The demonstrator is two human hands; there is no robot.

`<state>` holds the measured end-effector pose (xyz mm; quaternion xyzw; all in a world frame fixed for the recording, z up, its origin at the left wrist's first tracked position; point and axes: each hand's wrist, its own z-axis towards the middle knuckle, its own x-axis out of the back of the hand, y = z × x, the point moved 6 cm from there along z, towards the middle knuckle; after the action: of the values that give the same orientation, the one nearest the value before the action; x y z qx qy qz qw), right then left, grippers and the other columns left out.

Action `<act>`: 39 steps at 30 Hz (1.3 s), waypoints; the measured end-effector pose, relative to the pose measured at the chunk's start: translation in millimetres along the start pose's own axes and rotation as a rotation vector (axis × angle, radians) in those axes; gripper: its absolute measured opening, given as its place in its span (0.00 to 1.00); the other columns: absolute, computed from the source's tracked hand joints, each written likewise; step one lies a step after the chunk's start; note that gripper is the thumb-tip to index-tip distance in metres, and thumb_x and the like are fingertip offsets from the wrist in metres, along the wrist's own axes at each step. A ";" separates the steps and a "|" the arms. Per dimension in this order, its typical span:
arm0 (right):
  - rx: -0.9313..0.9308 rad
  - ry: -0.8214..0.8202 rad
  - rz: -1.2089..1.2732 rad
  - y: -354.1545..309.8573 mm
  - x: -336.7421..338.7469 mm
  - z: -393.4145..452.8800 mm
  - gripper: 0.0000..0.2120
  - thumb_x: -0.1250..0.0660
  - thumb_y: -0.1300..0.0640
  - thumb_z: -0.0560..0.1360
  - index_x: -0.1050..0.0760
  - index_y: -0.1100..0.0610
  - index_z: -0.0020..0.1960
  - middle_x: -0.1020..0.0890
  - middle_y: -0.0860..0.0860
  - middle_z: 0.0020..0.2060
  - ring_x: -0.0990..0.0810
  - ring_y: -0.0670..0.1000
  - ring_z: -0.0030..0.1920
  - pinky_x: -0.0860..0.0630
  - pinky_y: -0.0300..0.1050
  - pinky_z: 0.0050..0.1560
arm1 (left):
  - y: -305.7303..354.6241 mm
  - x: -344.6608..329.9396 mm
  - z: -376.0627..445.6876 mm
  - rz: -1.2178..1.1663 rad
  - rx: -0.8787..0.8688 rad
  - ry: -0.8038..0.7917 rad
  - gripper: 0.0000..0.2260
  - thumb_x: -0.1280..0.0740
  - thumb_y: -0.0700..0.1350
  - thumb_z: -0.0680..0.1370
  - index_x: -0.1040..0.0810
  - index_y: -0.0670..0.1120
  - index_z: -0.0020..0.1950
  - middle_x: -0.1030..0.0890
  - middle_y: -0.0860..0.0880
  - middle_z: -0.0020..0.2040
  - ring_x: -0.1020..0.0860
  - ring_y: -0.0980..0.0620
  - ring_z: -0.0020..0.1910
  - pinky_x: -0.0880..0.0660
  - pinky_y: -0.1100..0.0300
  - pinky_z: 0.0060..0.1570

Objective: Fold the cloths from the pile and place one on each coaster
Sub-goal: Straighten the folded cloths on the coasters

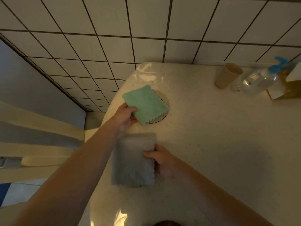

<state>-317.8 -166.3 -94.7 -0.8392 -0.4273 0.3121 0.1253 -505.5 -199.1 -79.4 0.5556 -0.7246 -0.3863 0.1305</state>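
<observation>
A folded green cloth (pixel 145 104) lies over a round pale coaster (pixel 165 101) near the table's left edge, covering most of it. My left hand (pixel 125 117) grips the cloth's near left corner. Closer to me, a folded grey cloth (pixel 133 160) lies flat on the table, slightly blurred. My right hand (pixel 163 160) pinches its right edge, fingers on top. No coaster shows under the grey cloth. No pile of cloths is in view.
The white table (pixel 219 144) has a rounded left edge, with tiled floor beyond it. At the far right stand a beige paper cup (pixel 227 75), a clear spray bottle with blue trigger (pixel 260 79) and a box (pixel 286 85).
</observation>
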 end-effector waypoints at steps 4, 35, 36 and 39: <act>0.010 0.053 0.038 14.3 8.2 0.4 0.23 0.33 0.67 0.74 0.32 0.58 0.67 0.21 0.52 0.55 0.23 0.56 0.57 0.26 0.54 0.61 | 7.7 4.2 4.3 0.103 0.035 -0.058 0.17 0.41 0.35 0.80 0.29 0.46 0.67 0.21 0.46 0.57 0.21 0.47 0.52 0.22 0.53 0.42; 0.022 0.185 -0.780 -14.6 19.8 2.8 0.22 0.32 0.50 0.72 0.29 0.56 0.64 0.21 0.51 0.57 0.21 0.52 0.55 0.22 0.48 0.55 | 42.0 -3.0 48.5 0.750 -0.233 0.038 0.16 0.32 0.41 0.77 0.29 0.47 0.63 0.23 0.46 0.54 0.22 0.48 0.49 0.24 0.57 0.41; 0.037 0.235 -0.857 -16.9 20.9 1.8 0.22 0.32 0.48 0.72 0.28 0.56 0.62 0.21 0.51 0.56 0.22 0.52 0.55 0.22 0.47 0.53 | 43.5 -0.4 48.2 0.804 -0.253 0.077 0.16 0.31 0.43 0.75 0.28 0.47 0.62 0.23 0.46 0.51 0.23 0.47 0.48 0.24 0.55 0.42; 0.091 0.344 -1.022 -22.8 23.3 -5.7 0.18 0.32 0.45 0.72 0.28 0.55 0.54 0.23 0.49 0.45 0.22 0.52 0.49 0.25 0.43 0.40 | 44.3 11.5 43.7 0.893 -0.282 0.171 0.18 0.27 0.44 0.73 0.28 0.47 0.59 0.23 0.47 0.47 0.22 0.47 0.44 0.21 0.52 0.42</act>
<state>-318.5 -133.7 -89.1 -0.5572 -0.7405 0.0874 0.3655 -567.7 -187.7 -80.1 0.1966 -0.8198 -0.3398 0.4168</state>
